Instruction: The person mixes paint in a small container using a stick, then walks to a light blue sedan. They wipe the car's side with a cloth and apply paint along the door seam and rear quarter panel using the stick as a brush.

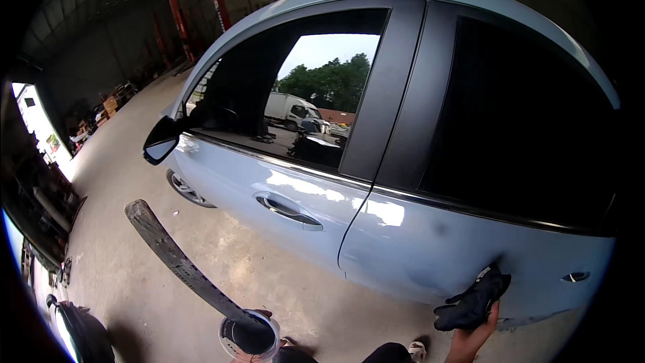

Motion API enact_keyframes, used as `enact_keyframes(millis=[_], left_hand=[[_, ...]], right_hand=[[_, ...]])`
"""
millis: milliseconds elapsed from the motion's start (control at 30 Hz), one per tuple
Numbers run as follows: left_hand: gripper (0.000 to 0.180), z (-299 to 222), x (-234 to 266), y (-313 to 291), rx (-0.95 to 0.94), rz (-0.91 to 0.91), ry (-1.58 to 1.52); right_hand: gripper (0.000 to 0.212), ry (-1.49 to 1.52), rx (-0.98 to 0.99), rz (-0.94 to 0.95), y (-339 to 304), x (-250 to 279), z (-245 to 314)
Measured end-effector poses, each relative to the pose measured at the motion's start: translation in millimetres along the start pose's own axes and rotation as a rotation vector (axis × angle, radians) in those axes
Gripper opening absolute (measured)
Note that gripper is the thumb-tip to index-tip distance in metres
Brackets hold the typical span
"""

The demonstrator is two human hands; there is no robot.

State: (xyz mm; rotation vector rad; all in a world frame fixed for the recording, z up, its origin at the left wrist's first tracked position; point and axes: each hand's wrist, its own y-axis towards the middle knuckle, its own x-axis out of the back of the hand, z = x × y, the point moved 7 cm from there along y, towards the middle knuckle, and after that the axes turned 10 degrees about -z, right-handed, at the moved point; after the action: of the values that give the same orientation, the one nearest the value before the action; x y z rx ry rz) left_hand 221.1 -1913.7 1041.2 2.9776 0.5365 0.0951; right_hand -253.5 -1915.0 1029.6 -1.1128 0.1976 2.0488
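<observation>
A clear plastic cup [227, 346] with dark liquid inside is at the lower middle, in my left hand [267, 313]. Only a little of that hand shows past the rim; the cup hides the rest. A long, stained flat stick [181, 265] stands in the cup, leaning far up to the left. At the lower right, the fingers of my right hand [476, 337] are closed round a crumpled black cloth [474, 301]. The cloth is up against, or just in front of, the pale blue rear door [403, 255] of a car. Dark smudges mark the door above it.
The car's front door [228, 168] has a handle [289, 212] and a protruding side mirror [161, 140]. Red lift posts [180, 23] stand at the back left. Boxes [111, 104] line the far wall. A dark object [80, 329] is at the lower left on the concrete floor [121, 228].
</observation>
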Motion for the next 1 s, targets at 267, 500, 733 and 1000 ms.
enact_keyframes(millis=[267,500,733,1000], left_hand=[[0.070,175,105,138,-0.035,0.094,0.041],[0.067,304,134,167,-0.187,0.232,0.016],[0.065,388,186,156,-0.179,0.222,-0.018],[0.062,437,230,147,-0.048,0.203,0.047]], right_hand=[[0.049,-0.437,0.941,-0.490,-32,45,-128],[0.050,-0.837,1.615,-0.556,18,49,-218],[0.037,-0.844,1.702,-0.335,-14,-11,-284],[0.039,-0.906,1.814,0.244,-97,-127,-486]])
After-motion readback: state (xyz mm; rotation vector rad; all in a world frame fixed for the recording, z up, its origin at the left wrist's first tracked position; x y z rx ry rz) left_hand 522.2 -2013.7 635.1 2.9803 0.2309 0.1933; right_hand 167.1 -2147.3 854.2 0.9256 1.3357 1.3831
